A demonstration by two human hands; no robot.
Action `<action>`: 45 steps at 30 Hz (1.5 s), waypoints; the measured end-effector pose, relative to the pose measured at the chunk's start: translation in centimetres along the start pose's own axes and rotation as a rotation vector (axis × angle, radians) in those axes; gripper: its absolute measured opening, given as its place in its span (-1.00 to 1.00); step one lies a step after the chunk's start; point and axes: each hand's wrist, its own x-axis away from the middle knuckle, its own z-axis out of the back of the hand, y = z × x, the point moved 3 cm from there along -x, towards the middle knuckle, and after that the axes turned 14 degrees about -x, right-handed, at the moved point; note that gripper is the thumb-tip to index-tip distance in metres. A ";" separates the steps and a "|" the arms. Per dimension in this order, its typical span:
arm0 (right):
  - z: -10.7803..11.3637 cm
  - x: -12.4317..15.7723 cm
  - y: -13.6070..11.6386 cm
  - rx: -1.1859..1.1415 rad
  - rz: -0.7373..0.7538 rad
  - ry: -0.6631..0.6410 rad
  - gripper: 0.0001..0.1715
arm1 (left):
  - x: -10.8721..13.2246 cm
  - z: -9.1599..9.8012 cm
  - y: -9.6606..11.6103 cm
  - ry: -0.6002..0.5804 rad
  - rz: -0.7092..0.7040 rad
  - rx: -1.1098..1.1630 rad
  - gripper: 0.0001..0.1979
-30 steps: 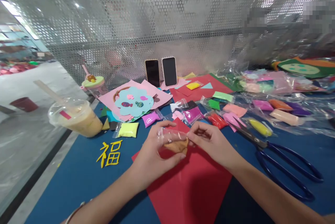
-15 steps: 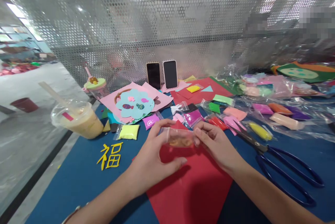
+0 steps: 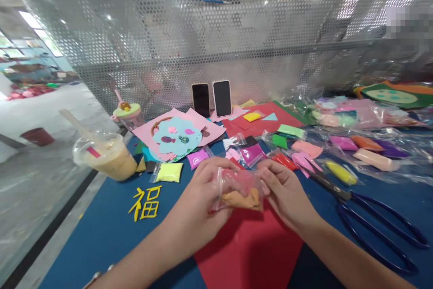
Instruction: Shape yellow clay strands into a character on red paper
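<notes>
Between my two hands is a small clear zip bag (image 3: pixel 241 187) with a lump of tan-orange clay in its lower part. My left hand (image 3: pixel 206 194) is closed round the bag's left end, some fingers behind or inside the plastic; I cannot tell which. The thumb and fingertips of my right hand (image 3: pixel 282 187) pinch the bag's right edge. Below lies a sheet of red paper (image 3: pixel 250 253), partly hidden by my hands. Left of it, a yellow clay character (image 3: pixel 147 203) rests on the blue table (image 3: pixel 101 226).
Blue-handled scissors (image 3: pixel 345 194) lie at right. Several clay packets, such as a purple one (image 3: pixel 252 154), spread behind my hands. A drink cup (image 3: pixel 108 156) stands at left by the table edge. Two phones (image 3: pixel 222 98) lean against a perforated metal panel (image 3: pixel 169 32).
The bag has tilted, so its broad side and the clay now show. My left fingers, apart from the thumb before, have closed round its left end. My right hand keeps its pinch.
</notes>
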 end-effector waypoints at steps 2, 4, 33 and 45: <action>-0.4 0.0 -0.1 0.004 -0.050 -0.076 -0.63 | 0.1 0.1 -0.3 0.055 0.055 0.007 -0.71; -0.7 0.0 -0.3 0.063 -0.094 -0.120 -0.56 | 0.2 0.0 -0.6 0.082 0.095 -0.009 -0.76; -0.3 0.0 0.3 0.343 -0.011 0.019 -0.65 | 0.5 -0.7 -0.8 -0.165 0.108 -0.018 -0.56; -0.7 0.5 0.1 0.508 0.063 -0.005 -0.65 | 0.7 -1.3 -0.9 -0.210 0.194 0.143 -0.57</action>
